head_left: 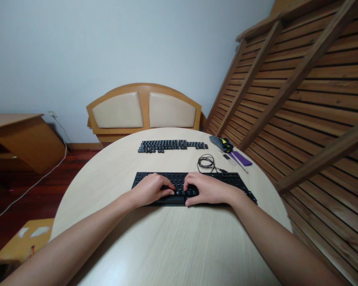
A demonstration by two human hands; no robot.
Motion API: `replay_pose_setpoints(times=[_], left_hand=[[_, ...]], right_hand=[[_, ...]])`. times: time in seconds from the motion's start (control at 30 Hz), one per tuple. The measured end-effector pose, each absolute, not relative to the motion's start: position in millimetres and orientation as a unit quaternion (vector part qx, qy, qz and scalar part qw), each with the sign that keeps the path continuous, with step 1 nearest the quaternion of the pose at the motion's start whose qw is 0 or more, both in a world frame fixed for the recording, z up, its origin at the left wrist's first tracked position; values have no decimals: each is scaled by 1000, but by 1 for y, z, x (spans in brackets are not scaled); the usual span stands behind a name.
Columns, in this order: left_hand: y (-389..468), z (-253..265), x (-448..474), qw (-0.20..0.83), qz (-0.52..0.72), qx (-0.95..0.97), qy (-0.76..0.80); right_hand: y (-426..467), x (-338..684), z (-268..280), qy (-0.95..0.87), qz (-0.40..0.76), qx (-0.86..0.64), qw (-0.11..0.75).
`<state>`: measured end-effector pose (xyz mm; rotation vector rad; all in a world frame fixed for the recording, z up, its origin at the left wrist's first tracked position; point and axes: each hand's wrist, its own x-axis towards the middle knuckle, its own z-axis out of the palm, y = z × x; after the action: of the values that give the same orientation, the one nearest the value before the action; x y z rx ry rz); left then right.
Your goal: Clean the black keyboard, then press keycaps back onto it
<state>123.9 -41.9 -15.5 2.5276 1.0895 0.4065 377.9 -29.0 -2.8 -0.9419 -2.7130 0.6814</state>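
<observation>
A black keyboard [165, 200] lies on the round table, with many of its key positions bare. Over its left half, my left hand [151, 189] has the thumb and index finger drawn together beside the lower-row keys; whatever is between the tips is too small to make out. My right hand [207, 188] rests on the middle and right of the keyboard, index finger bent down onto the keys. Its thumb is apart from that finger, near the front edge. Beyond the keyboard, loose black keycaps [167, 145] are laid out in rows.
A coiled black cable [207, 162] lies behind the keyboard. At the table's right are a grey and black glove-like bundle [222, 143], a purple strip [242, 158] and a thin metal tool [240, 166]. Wooden slats [316, 103] lean close on the right; a headboard [146, 107] stands behind.
</observation>
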Motion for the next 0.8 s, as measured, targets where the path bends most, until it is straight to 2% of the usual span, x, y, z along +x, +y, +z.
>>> replay_pose_setpoints(times=[0.13,0.5,0.8], left_hand=[[-40,-18,122,183,145,896,379],[-44,-16,121,99,131,932,323],[-45,-15,122,108,118,931,328]], right_hand=[[-30,377,-1,-916,228,-318,91],[-30,377,0,-911,240,-322,93],[-31,377,1,-914,234,-318,92]])
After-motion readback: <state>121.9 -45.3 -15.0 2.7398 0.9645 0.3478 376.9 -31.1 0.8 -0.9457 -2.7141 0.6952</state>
